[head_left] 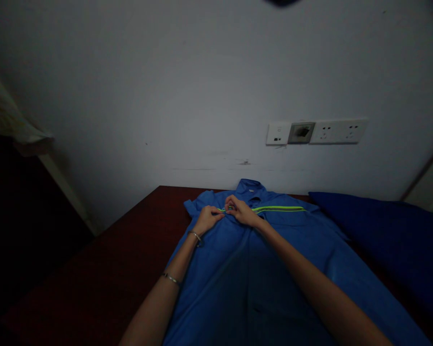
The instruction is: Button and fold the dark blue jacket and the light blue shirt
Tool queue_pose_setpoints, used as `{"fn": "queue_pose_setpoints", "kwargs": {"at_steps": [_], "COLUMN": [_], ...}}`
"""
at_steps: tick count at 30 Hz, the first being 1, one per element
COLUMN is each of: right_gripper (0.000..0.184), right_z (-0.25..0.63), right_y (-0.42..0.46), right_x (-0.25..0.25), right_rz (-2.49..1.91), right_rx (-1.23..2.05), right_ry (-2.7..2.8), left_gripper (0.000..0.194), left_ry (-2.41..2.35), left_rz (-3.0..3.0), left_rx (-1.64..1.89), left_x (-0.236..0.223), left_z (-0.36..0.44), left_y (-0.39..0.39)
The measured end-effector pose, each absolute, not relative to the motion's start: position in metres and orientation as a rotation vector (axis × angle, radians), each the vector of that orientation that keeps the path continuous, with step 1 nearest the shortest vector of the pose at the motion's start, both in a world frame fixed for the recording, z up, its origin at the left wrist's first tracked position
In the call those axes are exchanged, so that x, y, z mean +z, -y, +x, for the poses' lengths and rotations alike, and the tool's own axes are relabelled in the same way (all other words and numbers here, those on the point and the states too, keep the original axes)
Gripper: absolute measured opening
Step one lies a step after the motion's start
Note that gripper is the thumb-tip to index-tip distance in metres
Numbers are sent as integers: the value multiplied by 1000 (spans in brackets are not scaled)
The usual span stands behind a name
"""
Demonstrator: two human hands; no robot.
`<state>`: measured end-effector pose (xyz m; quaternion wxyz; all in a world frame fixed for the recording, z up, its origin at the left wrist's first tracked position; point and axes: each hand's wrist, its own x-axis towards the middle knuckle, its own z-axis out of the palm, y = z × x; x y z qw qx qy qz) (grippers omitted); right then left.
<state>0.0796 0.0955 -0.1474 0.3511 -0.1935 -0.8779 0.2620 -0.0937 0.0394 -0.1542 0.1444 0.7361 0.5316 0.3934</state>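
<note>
A blue work shirt (216,259) with a yellow-green stripe (281,209) across its chest lies spread out on a dark red table, its collar (251,186) toward the wall. My left hand (208,218) pinches the shirt's cloth at the stripe on the left side of the chest. Close beside it, my right hand (240,210) has its thumb and fingers curled together over the same stripe, just below the collar. Whatever small part sits between the right fingertips is too dim to make out. Two bracelets circle my left arm.
The dark red table (130,230) meets a pale wall (166,96) at the back. A row of wall sockets (337,131) is set above it on the right. Dark blue cloth (389,230) lies to the shirt's right. Light fabric (7,110) hangs at the far left.
</note>
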Motion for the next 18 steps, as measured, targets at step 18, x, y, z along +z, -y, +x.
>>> {"fn": "queue_pose_setpoints", "kwargs": {"at_steps": [18], "right_gripper": [15], "right_z": [77], "right_y": [-63], "right_x": [-110], "right_rz": [-628], "right_rx": [-451], "right_ry": [2691], "left_gripper": [14], "left_ry": [-1696], "left_rz": [2189], "left_rx": [1043], "left_x": [-155], "left_z": [-89], "left_y": [-38]}}
